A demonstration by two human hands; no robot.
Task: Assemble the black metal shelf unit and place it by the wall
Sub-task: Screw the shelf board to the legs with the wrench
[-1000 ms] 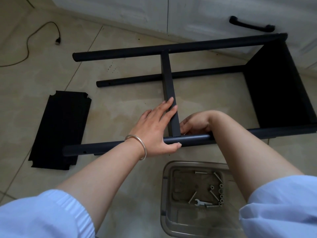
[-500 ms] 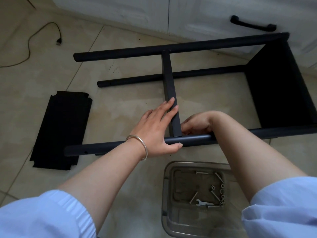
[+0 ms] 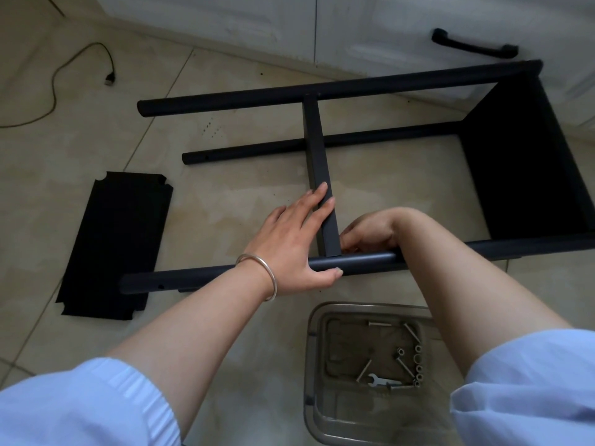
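The black shelf frame lies on its side on the tiled floor, with a fitted shelf panel (image 3: 521, 162) at its right end. A black crossbar (image 3: 314, 146) runs from the far tube (image 3: 289, 94) to the near tube (image 3: 193, 278). My left hand (image 3: 289, 243) lies over the joint, its straight fingers on the crossbar and its thumb against the near tube. My right hand (image 3: 370, 231) is curled at the crossbar's right side by the joint. Its fingertips, and anything they hold, are hidden.
A loose black shelf panel (image 3: 116, 246) lies flat on the floor at left. A clear plastic tray (image 3: 314, 365) in front of me holds several bolts, nuts and a small wrench (image 3: 378, 380). A cable (image 3: 54, 91) trails at far left. White cabinets with a black handle (image 3: 473, 48) stand behind.
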